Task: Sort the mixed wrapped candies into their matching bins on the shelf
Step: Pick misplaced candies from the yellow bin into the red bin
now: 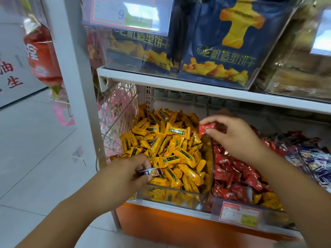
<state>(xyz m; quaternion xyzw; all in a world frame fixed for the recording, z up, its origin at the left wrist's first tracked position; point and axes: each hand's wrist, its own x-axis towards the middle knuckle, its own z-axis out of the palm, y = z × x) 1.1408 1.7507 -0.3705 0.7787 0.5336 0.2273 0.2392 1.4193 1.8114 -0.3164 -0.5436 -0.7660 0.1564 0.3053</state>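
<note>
Left grip (132,173) is pinching purple candy (151,172) at 6 o'clock of yellow bin (161,197). Right grip (236,135) is pinching red candy (206,127) at 2 o'clock.

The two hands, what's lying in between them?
Heaped yellow candies in their clear bin lie between the left hand, pinching a purple candy, and the right hand, pinching a red candy, in the head view.

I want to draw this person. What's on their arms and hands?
Nothing is worn. The left hand and right hand show no gloves, rings or watch. The left arm and right arm are bare as far as the picture shows: no sleeves, no bracelets.
</note>
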